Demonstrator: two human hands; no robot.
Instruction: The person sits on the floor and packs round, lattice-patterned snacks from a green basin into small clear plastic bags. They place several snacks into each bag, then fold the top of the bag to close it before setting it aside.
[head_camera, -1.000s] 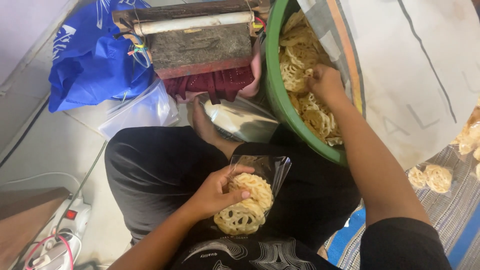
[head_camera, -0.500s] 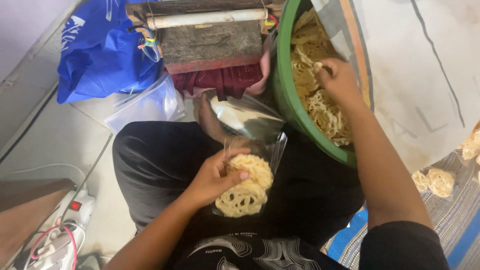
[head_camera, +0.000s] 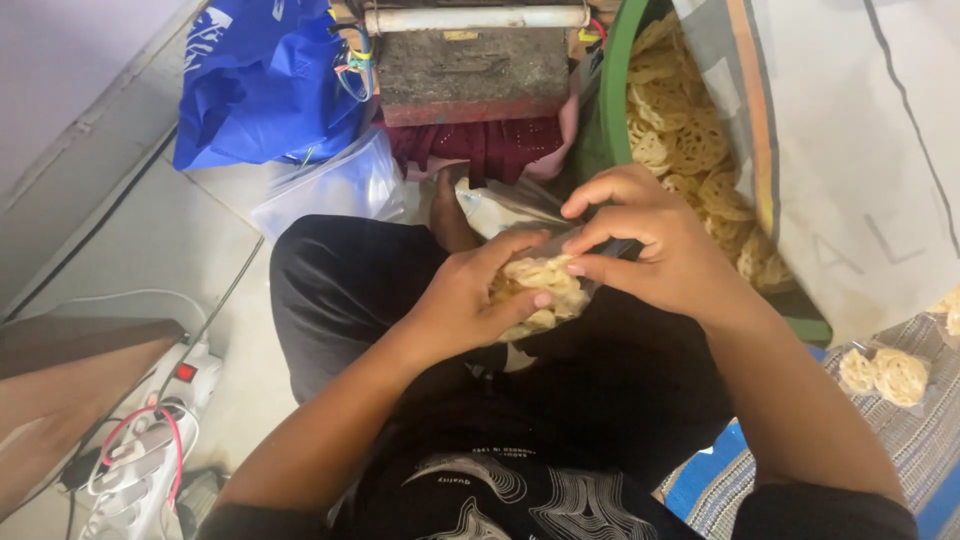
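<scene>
- Crackers (head_camera: 535, 285), pale yellow and lacy, sit in a small clear bag (head_camera: 590, 290) over the person's lap, just in front of the green tub (head_camera: 612, 110).
- Left hand (head_camera: 475, 300) cups the crackers from below and the near side, fingers curled around them, thumb pressed on top.
- Right hand (head_camera: 650, 245) rests on the far side of the crackers, next to the tub; its fingers are bent and pinch the bag's upper edge.
- Both hands touch the bag and nearly meet over it.
- Green tub holds many loose crackers of the same kind; a pale sheet lies over the side of it farther from the hands.
- Beside the tub, away from the sheet, stands a grey block-shaped device (head_camera: 470, 60) with a white tube along its top.
- Farther from the tub on that side lies a blue bag (head_camera: 265, 85).
- Near the tub's sheet side, two packed crackers (head_camera: 885, 372) lie on a striped mat.
</scene>
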